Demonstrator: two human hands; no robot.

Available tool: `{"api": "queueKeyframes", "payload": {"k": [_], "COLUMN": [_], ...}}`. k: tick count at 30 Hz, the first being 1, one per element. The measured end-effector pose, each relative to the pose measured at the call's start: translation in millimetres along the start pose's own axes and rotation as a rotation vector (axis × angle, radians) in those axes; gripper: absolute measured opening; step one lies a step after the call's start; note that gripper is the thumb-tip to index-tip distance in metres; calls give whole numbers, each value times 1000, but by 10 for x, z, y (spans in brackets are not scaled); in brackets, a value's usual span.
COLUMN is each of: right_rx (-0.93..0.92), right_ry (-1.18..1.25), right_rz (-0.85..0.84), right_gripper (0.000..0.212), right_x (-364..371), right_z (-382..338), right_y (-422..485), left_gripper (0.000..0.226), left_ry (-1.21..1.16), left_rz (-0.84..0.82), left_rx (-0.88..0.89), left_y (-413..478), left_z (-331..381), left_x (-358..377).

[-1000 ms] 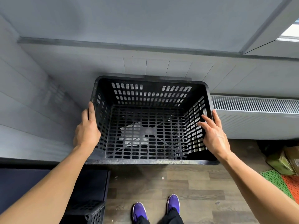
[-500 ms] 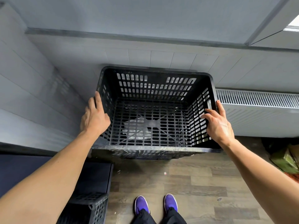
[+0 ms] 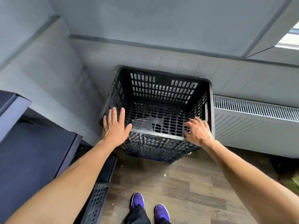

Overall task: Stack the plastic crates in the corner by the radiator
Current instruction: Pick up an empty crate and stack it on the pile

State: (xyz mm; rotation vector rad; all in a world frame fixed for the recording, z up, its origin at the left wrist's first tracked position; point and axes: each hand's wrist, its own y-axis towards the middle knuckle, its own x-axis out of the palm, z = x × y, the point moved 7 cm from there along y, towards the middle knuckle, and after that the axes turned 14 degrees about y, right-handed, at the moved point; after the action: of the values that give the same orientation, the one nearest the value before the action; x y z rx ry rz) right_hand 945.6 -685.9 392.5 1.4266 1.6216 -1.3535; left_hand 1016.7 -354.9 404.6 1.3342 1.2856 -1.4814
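Two crates looked stacked in the corner, one more seemingly left to go
Top black crate (image 3: 161,88) sat at 12 o'clock on a lower crate (image 3: 150,155), radiator (image 3: 255,120) just beside at its 3. L hand (image 3: 115,125) flat, fingers spread, at near-left rim; R hand (image 3: 198,130) loose, gripped nothing. Spare crate (image 3: 97,202) stood at 7, prob next

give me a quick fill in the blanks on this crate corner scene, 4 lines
1. The radiator runs along the wall on the ____ side of the black crate.
2. The left hand is spread flat over the crate's near ____ corner.
3. The person's shoes are ____ in colour.
4. The floor is laid in ____-look planks.

Missing words: right; left; purple; wood
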Motion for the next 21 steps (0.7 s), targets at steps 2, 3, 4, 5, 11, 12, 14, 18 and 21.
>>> {"api": "queueKeyframes", "payload": {"k": [2, 3, 4, 5, 11, 12, 14, 18, 21], "right_rx": [-14, -22, -30, -43, -208, -256, -359, -494, -557], "right_ry": [153, 201, 226, 237, 182, 155, 109, 104, 133], "right_rz": [-43, -57, -69, -76, -37, -18, 20, -27, -176], "right_gripper": [46, 45, 44, 44, 44, 45, 42, 38, 39], "right_x": [20, 7, -10, -20, 18, 47, 108, 320, 660], "right_z": [-90, -129, -164, -200, -505, -576, -756, -1195, -1517], "right_y": [-98, -162, -232, -292, -664, -715, -819, -1038, -1255], "left_gripper": [74, 73, 72, 72, 72, 72, 72, 72, 71], "left_ry": [-41, -61, -78, -96, -172, -179, -208, -277, -339], "left_rz": [-18, -24, -30, -41, -54, -56, -67, -67, -104], "left_rx": [8, 6, 3, 0, -77, -100, -163, -330, -455], "left_y": [-200, -302, -410, -508, -1251, -1391, -1699, -2317, -2843], "left_z": [145, 203, 257, 306, 398, 381, 323, 168, 80], "left_x": [-54, -82, -103, -111, 41, 85, 166, 313, 553]}}
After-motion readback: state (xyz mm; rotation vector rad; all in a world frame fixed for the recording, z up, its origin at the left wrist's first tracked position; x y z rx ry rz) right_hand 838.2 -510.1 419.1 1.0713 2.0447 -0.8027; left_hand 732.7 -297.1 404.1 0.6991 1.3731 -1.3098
